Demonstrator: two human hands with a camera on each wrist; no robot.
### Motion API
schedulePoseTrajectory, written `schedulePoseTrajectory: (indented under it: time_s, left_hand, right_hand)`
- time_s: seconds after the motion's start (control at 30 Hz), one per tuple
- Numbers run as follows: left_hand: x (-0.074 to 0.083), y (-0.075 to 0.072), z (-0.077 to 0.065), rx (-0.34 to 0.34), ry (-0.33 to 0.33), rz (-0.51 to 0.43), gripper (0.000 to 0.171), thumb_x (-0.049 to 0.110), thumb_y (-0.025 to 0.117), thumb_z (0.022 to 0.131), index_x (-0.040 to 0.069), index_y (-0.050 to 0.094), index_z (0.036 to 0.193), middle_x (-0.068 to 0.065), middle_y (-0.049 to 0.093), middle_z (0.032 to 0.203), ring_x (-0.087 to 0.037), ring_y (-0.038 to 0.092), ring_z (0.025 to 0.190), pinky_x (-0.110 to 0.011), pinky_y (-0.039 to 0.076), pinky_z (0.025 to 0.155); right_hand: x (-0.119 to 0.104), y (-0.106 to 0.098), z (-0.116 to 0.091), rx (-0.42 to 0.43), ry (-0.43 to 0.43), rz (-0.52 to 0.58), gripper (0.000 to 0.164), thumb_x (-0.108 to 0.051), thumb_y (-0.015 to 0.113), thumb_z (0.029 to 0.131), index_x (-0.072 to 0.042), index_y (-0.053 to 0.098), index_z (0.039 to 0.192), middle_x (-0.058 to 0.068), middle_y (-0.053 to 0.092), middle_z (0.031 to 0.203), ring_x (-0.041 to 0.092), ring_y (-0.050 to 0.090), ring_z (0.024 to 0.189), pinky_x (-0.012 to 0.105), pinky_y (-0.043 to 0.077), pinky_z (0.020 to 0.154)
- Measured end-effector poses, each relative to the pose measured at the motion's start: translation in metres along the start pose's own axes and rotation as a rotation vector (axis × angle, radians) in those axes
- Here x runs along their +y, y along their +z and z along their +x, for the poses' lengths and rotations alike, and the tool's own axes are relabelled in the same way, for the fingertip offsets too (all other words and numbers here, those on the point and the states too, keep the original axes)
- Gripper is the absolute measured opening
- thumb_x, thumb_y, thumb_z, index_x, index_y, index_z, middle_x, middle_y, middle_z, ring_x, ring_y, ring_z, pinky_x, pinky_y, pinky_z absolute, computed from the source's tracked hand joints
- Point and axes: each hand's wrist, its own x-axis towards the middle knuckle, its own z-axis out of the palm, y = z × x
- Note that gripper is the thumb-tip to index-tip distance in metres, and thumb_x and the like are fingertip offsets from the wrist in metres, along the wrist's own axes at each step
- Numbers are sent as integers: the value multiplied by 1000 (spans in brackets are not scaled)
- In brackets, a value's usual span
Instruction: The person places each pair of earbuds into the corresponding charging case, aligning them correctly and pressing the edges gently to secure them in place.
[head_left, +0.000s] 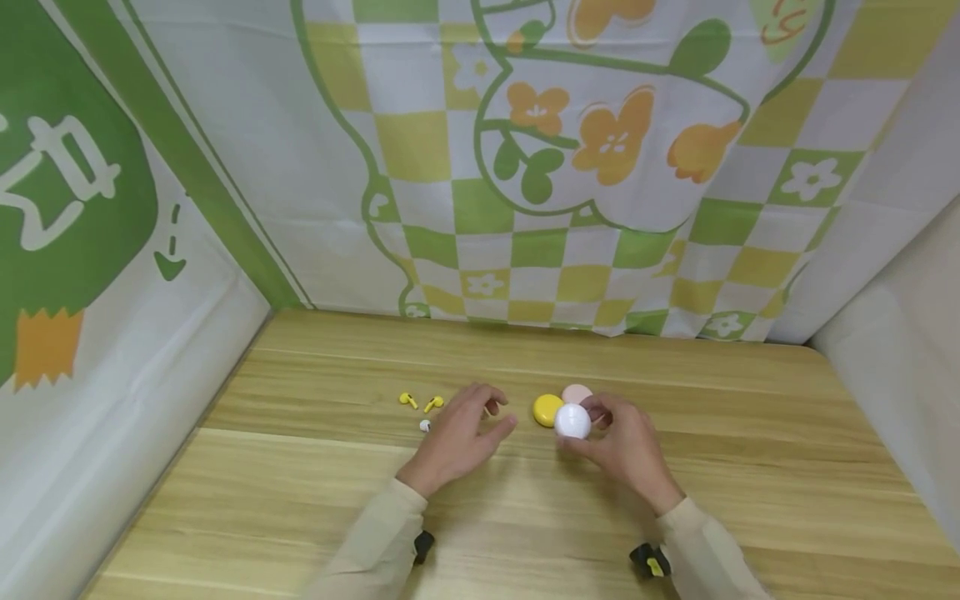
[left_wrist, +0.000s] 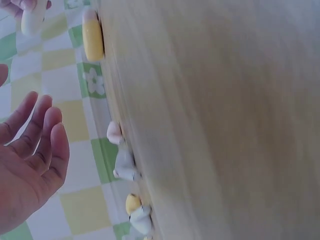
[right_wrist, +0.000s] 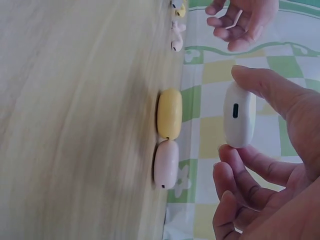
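My right hand (head_left: 630, 442) pinches a round white earbud charging case (head_left: 572, 422) between thumb and fingers. In the right wrist view the case is raised off the table, its charging port facing the camera. A yellow charging case (head_left: 547, 410) and a pink charging case (head_left: 576, 392) lie side by side on the table just behind it. To the left, my left hand (head_left: 461, 429) hovers with loosely bent fingers and nothing in them. Beside it lie yellow earbuds (head_left: 434, 404) and a white earbud (head_left: 425, 426). Pink earbuds (right_wrist: 177, 35) show in the right wrist view.
All of this is on a wooden table (head_left: 300, 500). A checked, flowered cloth (head_left: 540, 250) hangs along its back edge, and a white and green sheet (head_left: 187, 333) stands at the left. Another pale sheet (head_left: 892, 333) borders the right side.
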Motion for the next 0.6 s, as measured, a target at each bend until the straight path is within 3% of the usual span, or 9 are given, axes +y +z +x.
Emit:
schedulePoseTrajectory:
  time_s: [0.4, 0.6]
  left_hand:
    - [10, 6, 5, -60, -18, -341, 28, 31, 58, 93, 8, 59, 109, 2, 59, 93, -14, 56, 85, -29, 48, 75]
    - [16, 11, 8, -88, -38, -438, 22, 22, 58, 93, 4, 61, 106, -5, 62, 97, -21, 57, 88, -34, 47, 77]
  right_hand:
    - [-12, 0, -5, 85, -117, 64, 53, -27, 91, 55, -8, 65, 98, 0, 63, 85, 19, 58, 77, 35, 47, 67]
    - [-16, 3, -7, 116, -213, 80, 55, -26, 91, 56, -6, 65, 100, 0, 63, 89, 19, 59, 78, 35, 50, 68]
